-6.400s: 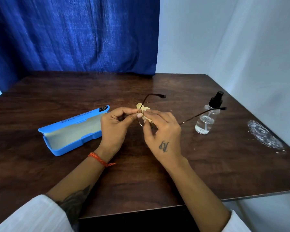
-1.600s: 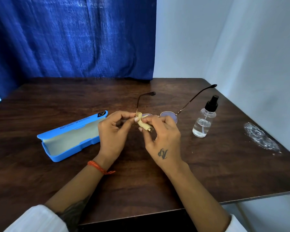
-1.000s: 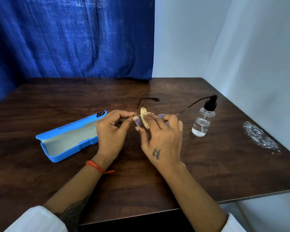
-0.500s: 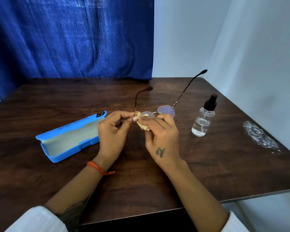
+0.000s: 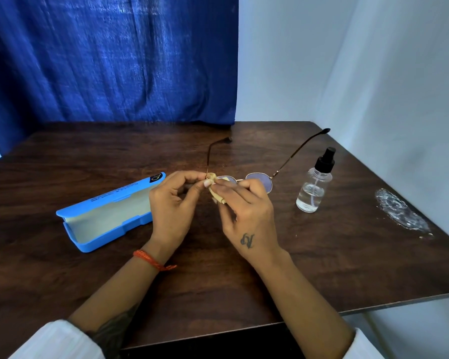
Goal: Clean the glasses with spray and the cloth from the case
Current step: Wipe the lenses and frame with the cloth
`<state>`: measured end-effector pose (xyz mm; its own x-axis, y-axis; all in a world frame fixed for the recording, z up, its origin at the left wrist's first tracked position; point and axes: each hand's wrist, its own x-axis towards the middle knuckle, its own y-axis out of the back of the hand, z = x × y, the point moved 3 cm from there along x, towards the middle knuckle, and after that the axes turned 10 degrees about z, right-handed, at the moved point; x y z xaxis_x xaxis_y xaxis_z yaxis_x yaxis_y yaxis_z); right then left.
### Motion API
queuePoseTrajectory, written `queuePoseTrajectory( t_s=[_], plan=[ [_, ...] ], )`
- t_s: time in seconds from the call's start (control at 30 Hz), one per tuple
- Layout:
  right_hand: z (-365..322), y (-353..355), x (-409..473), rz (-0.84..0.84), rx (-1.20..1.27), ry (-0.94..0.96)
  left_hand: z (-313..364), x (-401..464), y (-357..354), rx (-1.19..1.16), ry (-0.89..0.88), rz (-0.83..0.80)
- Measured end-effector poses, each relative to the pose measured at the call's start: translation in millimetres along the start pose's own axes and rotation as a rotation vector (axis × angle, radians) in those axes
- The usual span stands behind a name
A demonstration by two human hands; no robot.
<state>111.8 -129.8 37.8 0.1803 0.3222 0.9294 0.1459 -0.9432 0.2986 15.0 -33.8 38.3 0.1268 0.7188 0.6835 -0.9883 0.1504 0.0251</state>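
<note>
The glasses (image 5: 257, 181) are held up over the middle of the desk (image 5: 322, 268), lenses toward the person and both temples opened out and pointing away toward the far edge. They have a thin metal frame with rounded lenses; the right lens is bare, while the left lens is partly covered by the cloth (image 5: 217, 191). The cloth is a small pale yellow piece, bunched against that lens and hanging a little below it.

The left hand (image 5: 173, 206) pinches the frame at its left corner, near the hinge, thumb and forefinger closed on it. The right hand (image 5: 246, 216) has its grip closed on the cloth, thumb and fingers pressing it to the left lens; its other fingers curl under the bridge and the right lens.

The spray (image 5: 313, 186), a clear bottle with a black pump top and a little liquid in the bottom, stands upright on the desk just right of the glasses, apart from them. The case (image 5: 106, 213), bright blue with a pale lining, lies open on the desk to the left of the left hand. A whitish smear (image 5: 399, 213) marks the desk near its right edge. A blue curtain (image 5: 109, 58) hangs behind the desk.
</note>
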Motion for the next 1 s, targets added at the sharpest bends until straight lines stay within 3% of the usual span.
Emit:
queuePoseTrajectory(
  t_s=[0.27, 0.47, 0.77, 1.0],
  plan=[
    [4.1, -1.4, 0.7, -0.110, -0.196, -0.030, -0.1, 0.2, 0.8, 0.075, -0.057, 0.013],
    [1.8, 1.3, -1.8, 0.035, -0.186, 0.014, 2.7, 0.7, 0.6, 0.112, -0.092, 0.068],
    [0.9, 3.9, -1.5, 0.074, -0.043, 0.071, -0.6, 2.4, 4.0, 0.098, -0.004, 0.128],
    [1.8, 17.8, 2.2, 0.222, 0.019, -0.002, -0.3, 4.3, 5.5, 0.170, -0.060, 0.136]
  ],
)
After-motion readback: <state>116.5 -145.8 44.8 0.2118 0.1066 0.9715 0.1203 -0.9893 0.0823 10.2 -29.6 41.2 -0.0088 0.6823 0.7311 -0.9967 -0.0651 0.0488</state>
